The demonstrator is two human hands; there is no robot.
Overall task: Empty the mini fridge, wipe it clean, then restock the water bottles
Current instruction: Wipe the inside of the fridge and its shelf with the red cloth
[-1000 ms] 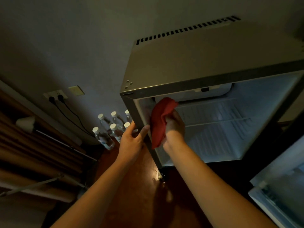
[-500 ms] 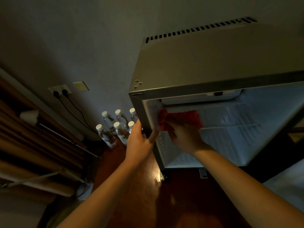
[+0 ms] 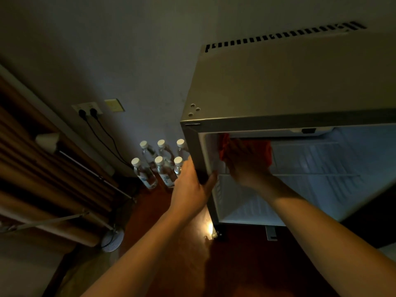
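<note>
Beside the mini fridge's [image 3: 278, 86] left wall, six water bottles [image 3: 159, 163] wait on the floor. Her left hand [image 3: 190, 187] steadies the front edge, fingers straight, thumb hooked inside. The right hand [image 3: 244, 166], having reached deeper since a second ago, presses the red cloth [image 3: 263, 150] flat under the top-left corner: wiping continues, restocking pending.

Looks steeply down and forward from head height, close over the open mini fridge [image 3: 278, 86], with floor [image 3: 246, 264] and wall [image 3: 128, 50] at left.
</note>
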